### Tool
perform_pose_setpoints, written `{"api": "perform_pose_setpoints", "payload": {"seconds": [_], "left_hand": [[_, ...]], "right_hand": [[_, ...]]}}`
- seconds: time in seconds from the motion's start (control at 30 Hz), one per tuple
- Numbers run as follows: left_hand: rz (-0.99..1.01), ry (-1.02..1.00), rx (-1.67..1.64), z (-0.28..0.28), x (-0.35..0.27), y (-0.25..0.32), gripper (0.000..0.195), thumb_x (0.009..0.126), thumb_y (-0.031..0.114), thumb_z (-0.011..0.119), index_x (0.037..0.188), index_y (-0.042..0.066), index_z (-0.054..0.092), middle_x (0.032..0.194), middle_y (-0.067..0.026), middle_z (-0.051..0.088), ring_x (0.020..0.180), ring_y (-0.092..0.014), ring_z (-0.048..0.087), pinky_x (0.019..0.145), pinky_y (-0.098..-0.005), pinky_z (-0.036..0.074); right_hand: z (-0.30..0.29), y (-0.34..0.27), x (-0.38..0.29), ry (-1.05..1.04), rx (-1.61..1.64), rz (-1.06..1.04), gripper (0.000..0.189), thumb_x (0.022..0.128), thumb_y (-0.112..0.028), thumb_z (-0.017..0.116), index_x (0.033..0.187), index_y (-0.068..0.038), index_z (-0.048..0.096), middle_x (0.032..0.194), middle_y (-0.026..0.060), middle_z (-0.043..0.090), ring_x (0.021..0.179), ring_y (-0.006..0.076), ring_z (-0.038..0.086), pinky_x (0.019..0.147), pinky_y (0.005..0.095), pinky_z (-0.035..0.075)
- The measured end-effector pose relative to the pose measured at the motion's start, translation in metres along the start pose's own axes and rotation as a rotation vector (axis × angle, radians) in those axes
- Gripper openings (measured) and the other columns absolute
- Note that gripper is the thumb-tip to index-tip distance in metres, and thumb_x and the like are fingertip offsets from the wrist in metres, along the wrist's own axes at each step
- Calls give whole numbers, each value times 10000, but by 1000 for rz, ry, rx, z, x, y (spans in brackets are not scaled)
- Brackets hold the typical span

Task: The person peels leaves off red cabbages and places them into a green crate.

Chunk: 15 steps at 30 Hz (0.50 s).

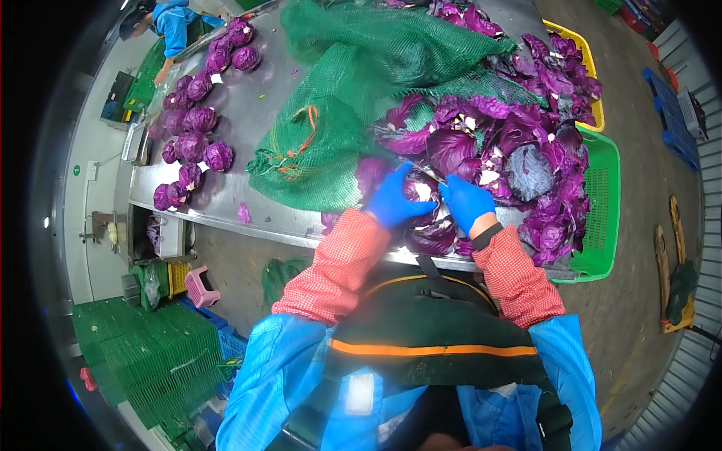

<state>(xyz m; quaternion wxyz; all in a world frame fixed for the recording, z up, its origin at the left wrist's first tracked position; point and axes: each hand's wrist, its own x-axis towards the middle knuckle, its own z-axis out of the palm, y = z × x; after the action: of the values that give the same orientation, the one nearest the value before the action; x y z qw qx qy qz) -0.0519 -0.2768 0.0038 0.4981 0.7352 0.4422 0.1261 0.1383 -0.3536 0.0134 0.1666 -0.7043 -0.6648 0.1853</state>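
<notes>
My left hand [399, 198], in a blue glove, grips the left side of a red cabbage head [420, 194] near the table's front edge. In my right hand [464, 202], also gloved, is a knife [430, 173] whose blade points up and left over that head. Loose purple leaves and pale stem pieces surround both hands. A greyish cabbage [530, 172] lies on the leaf pile [451, 149] to the right. The green mesh sack [316, 152], with orange ties, spreads left of and beyond my hands.
Several trimmed cabbages [192, 146] stand along the left of the metal table [248, 211]. A green crate [603, 208] and a yellow crate [586, 45] adjoin its right end. Another person [169, 28] works at the far left. A pink stool [201, 287] and stacked green crates [146, 349] stand lower left.
</notes>
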Motion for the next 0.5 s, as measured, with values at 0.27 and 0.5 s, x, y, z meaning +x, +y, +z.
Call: {"api": "perform_pose_setpoints", "payload": {"seconds": [0.27, 0.5], "left_hand": [[146, 113, 88, 8, -25, 15, 948, 611, 307, 832, 1395, 49, 365, 1245, -201, 493, 1193, -316, 495, 991, -400, 420], [466, 125, 276, 31, -34, -10, 881, 682, 242, 803, 1401, 26, 340, 1258, -212, 497, 1191, -325, 494, 994, -422, 411]], "right_hand": [[0, -24, 18, 63, 55, -4, 217, 885, -247, 551, 1034, -92, 521, 826, 189, 655, 753, 398, 637, 647, 501, 495], [36, 59, 43, -132, 198, 248, 303, 881, -242, 531, 1099, -35, 568, 955, 235, 656, 883, 408, 638, 748, 469, 514]]}}
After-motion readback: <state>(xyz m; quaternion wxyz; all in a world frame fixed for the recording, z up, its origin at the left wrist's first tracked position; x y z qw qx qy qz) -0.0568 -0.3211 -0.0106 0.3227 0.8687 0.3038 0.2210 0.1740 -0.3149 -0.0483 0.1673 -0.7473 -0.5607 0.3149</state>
